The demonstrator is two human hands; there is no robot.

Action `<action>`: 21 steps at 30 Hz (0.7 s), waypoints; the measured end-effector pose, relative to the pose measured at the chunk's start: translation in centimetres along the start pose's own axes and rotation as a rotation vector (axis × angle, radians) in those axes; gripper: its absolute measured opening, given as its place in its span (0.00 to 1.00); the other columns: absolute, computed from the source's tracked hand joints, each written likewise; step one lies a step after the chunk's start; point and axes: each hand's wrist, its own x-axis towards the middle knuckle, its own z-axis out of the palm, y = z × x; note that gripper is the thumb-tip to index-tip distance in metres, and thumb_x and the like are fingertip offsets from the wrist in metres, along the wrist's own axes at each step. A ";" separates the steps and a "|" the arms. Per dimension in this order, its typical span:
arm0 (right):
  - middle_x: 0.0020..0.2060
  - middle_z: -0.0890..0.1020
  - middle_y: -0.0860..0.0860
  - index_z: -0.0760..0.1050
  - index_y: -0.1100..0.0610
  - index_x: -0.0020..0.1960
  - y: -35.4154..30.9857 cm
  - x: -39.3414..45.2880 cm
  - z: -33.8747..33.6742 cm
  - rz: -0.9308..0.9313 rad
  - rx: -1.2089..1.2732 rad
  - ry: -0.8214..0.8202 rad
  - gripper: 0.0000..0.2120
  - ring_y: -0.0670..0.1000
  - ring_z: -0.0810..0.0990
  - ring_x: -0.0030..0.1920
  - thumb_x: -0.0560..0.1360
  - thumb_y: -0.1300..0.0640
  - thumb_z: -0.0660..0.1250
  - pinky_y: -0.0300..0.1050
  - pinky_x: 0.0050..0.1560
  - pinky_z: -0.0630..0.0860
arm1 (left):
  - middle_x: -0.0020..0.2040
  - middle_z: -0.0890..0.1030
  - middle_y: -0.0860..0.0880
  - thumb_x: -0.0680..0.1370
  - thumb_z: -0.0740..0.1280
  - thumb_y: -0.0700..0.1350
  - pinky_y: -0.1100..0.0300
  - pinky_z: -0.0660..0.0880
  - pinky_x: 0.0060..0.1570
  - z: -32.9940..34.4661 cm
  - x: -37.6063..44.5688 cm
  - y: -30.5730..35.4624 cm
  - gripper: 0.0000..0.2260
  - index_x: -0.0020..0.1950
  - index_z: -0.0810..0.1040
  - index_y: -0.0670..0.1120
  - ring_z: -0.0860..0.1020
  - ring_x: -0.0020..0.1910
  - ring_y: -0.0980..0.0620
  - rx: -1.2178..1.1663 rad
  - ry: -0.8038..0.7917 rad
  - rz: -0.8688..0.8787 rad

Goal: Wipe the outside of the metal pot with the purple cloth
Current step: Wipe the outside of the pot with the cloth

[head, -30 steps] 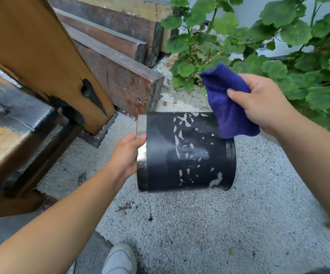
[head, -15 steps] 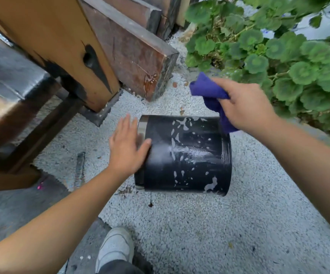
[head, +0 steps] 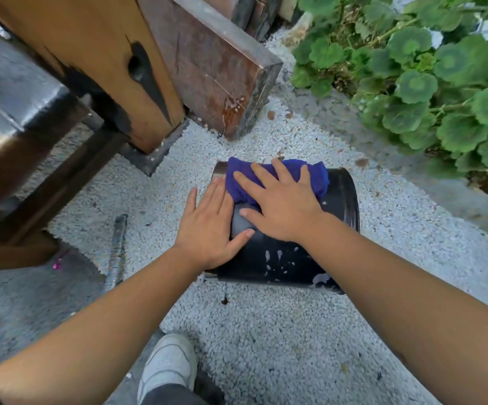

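The metal pot [head: 283, 258], black on the outside with pale flecks, lies on its side on the white gravel, its shiny rim [head: 219, 170] to the left. My left hand [head: 207, 226] rests flat on the pot's left end, fingers spread, steadying it. My right hand [head: 280, 203] presses the bunched purple cloth [head: 317, 176] flat against the top of the pot's wall, near the far edge. The far side of the pot and its inside are hidden.
A wooden bench leg [head: 114, 68] and a reddish timber beam [head: 207, 62] stand just beyond the pot on the left. Green leafy plants [head: 427, 83] fill the right. A grey metal rod [head: 117, 252] lies on the ground at left. My white shoe [head: 169, 363] is below.
The pot went from held in the air to lying on the gravel. My left hand shifted from gripping the rim to lying flat. My right hand brought the cloth down onto the pot.
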 end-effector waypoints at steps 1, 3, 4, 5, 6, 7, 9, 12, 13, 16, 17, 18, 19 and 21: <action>0.79 0.53 0.47 0.42 0.36 0.77 0.2 -0.3 0.2 0.009 -0.018 0.023 0.31 0.60 0.49 0.78 0.76 0.32 0.45 0.77 0.67 0.48 | 0.81 0.55 0.43 0.76 0.49 0.69 0.39 0.49 0.76 0.0 0.0 -0.1 0.41 0.80 0.53 0.43 0.51 0.80 0.47 0.007 0.003 -0.003; 0.79 0.57 0.46 0.47 0.38 0.77 0.6 -0.6 0.5 0.047 -0.034 0.068 0.28 0.58 0.53 0.77 0.79 0.34 0.46 0.76 0.67 0.51 | 0.80 0.56 0.43 0.76 0.48 0.69 0.37 0.53 0.75 0.1 0.1 -0.1 0.41 0.80 0.55 0.41 0.54 0.80 0.46 0.016 0.013 -0.019; 0.78 0.58 0.46 0.49 0.38 0.77 0.9 -0.8 0.5 0.069 -0.028 0.074 0.27 0.57 0.54 0.77 0.80 0.35 0.46 0.76 0.67 0.51 | 0.80 0.56 0.43 0.76 0.48 0.69 0.37 0.54 0.75 0.2 0.1 0.0 0.41 0.79 0.56 0.41 0.55 0.80 0.46 0.018 0.016 -0.029; 0.78 0.59 0.46 0.50 0.38 0.77 1.2 -1.0 0.4 0.089 -0.015 0.073 0.26 0.57 0.55 0.77 0.80 0.37 0.47 0.76 0.67 0.52 | 0.80 0.56 0.43 0.76 0.47 0.69 0.37 0.54 0.75 0.3 0.1 0.1 0.41 0.79 0.57 0.40 0.55 0.80 0.46 0.018 0.019 -0.038; 0.77 0.60 0.47 0.52 0.39 0.77 1.5 -1.1 0.2 0.108 -0.003 0.078 0.25 0.56 0.57 0.76 0.80 0.38 0.48 0.76 0.66 0.54 | 0.80 0.56 0.43 0.76 0.46 0.68 0.37 0.54 0.75 0.2 0.3 0.0 0.41 0.79 0.56 0.40 0.55 0.80 0.46 0.020 0.021 -0.042; 0.76 0.61 0.47 0.53 0.39 0.77 2.0 -1.5 0.0 0.123 0.003 0.075 0.25 0.56 0.59 0.75 0.80 0.38 0.48 0.76 0.66 0.56 | 0.81 0.55 0.43 0.77 0.46 0.69 0.37 0.54 0.75 0.2 0.2 0.2 0.41 0.79 0.56 0.41 0.54 0.80 0.46 0.020 0.014 -0.045; 0.74 0.65 0.48 0.56 0.40 0.76 3.4 -2.3 -0.3 0.152 -0.004 0.083 0.25 0.56 0.63 0.71 0.80 0.38 0.49 0.72 0.64 0.62 | 0.81 0.54 0.43 0.77 0.45 0.69 0.37 0.54 0.75 0.2 0.2 0.1 0.41 0.79 0.55 0.41 0.53 0.80 0.47 0.022 0.013 -0.046; 0.68 0.71 0.50 0.59 0.40 0.75 6.1 -3.7 -0.7 0.203 -0.061 0.093 0.26 0.57 0.67 0.65 0.79 0.36 0.49 0.63 0.58 0.69 | 0.81 0.52 0.44 0.77 0.45 0.69 0.39 0.54 0.75 0.3 0.2 0.1 0.40 0.80 0.53 0.42 0.51 0.80 0.47 0.015 0.009 -0.042; 0.66 0.72 0.50 0.60 0.41 0.74 7.1 -4.2 -0.8 0.223 -0.085 0.087 0.26 0.58 0.68 0.64 0.78 0.36 0.49 0.61 0.56 0.70 | 0.81 0.52 0.44 0.77 0.45 0.69 0.40 0.54 0.76 0.4 0.3 -0.1 0.40 0.80 0.52 0.42 0.50 0.80 0.47 0.000 0.012 -0.033; 0.58 0.75 0.53 0.66 0.43 0.72 9.1 -5.5 -0.6 0.261 -0.090 0.111 0.27 0.59 0.69 0.59 0.77 0.34 0.51 0.58 0.52 0.72 | 0.81 0.52 0.42 0.78 0.46 0.67 0.47 0.51 0.78 0.6 0.3 -0.5 0.39 0.80 0.52 0.40 0.49 0.80 0.46 -0.086 0.021 0.022; 0.54 0.75 0.53 0.69 0.45 0.70 9.2 -5.8 -0.5 0.261 -0.078 0.139 0.27 0.59 0.69 0.56 0.77 0.35 0.52 0.57 0.51 0.72 | 0.81 0.52 0.41 0.78 0.47 0.66 0.48 0.50 0.78 0.7 0.3 -0.6 0.39 0.80 0.53 0.40 0.49 0.80 0.45 -0.110 0.034 0.035; 0.51 0.76 0.54 0.72 0.46 0.68 8.9 -5.9 -0.3 0.260 -0.058 0.177 0.26 0.59 0.70 0.54 0.77 0.36 0.54 0.56 0.51 0.70 | 0.81 0.53 0.40 0.78 0.47 0.66 0.49 0.49 0.78 0.7 0.3 -0.6 0.39 0.79 0.53 0.39 0.48 0.80 0.45 -0.128 0.045 0.045; 0.49 0.75 0.54 0.75 0.48 0.66 8.4 -5.8 -0.2 0.265 -0.027 0.216 0.25 0.59 0.70 0.53 0.77 0.37 0.55 0.56 0.51 0.68 | 0.81 0.52 0.40 0.78 0.47 0.66 0.50 0.48 0.78 0.8 0.2 -0.6 0.39 0.79 0.53 0.39 0.48 0.80 0.45 -0.139 0.050 0.053; 0.46 0.74 0.54 0.79 0.51 0.62 6.9 -5.1 0.0 0.271 0.041 0.259 0.22 0.59 0.72 0.52 0.78 0.40 0.57 0.60 0.58 0.65 | 0.81 0.52 0.40 0.78 0.46 0.67 0.50 0.47 0.78 1.0 0.3 -0.7 0.40 0.79 0.53 0.38 0.47 0.80 0.45 -0.160 0.058 0.056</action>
